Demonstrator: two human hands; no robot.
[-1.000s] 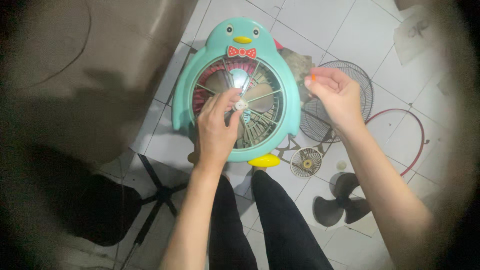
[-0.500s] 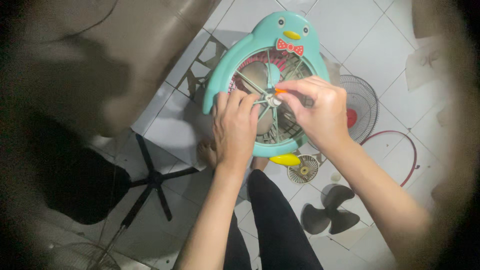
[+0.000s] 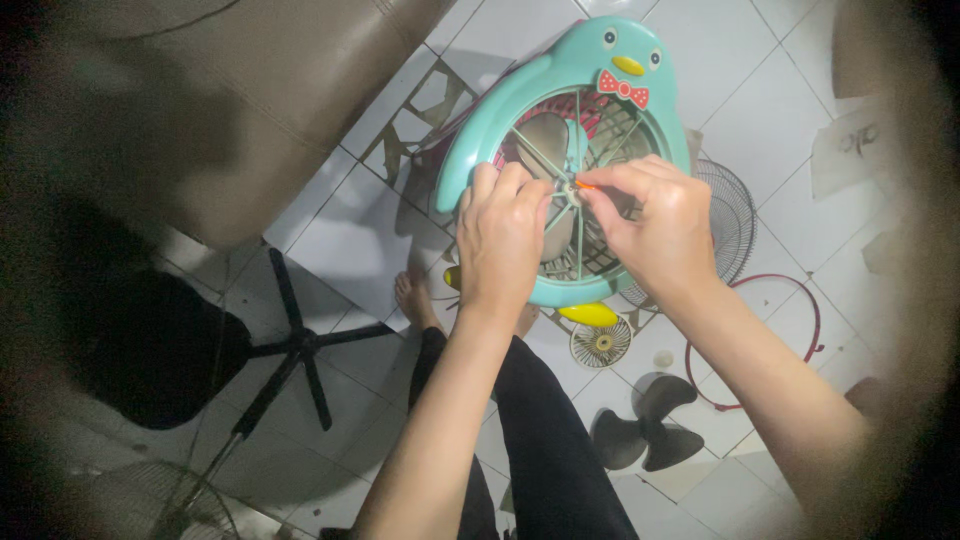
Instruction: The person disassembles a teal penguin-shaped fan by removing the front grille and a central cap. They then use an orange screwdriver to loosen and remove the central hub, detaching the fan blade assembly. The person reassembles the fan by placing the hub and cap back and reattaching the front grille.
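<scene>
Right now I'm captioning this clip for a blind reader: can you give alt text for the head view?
Seen from above, a person's left hand and right hand meet at the hub of a teal penguin-shaped fan, the right pinching a small orange-tipped tool. On the white tiled floor around it lie a loose fan blade, a wire grille and a red ring.

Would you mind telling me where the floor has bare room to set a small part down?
Bare tiles lie left of the penguin fan, between it and the chair base, and at top right beyond it. Below the right hand it is crowded: wire grille, small guard, red ring, fan blade.
</scene>
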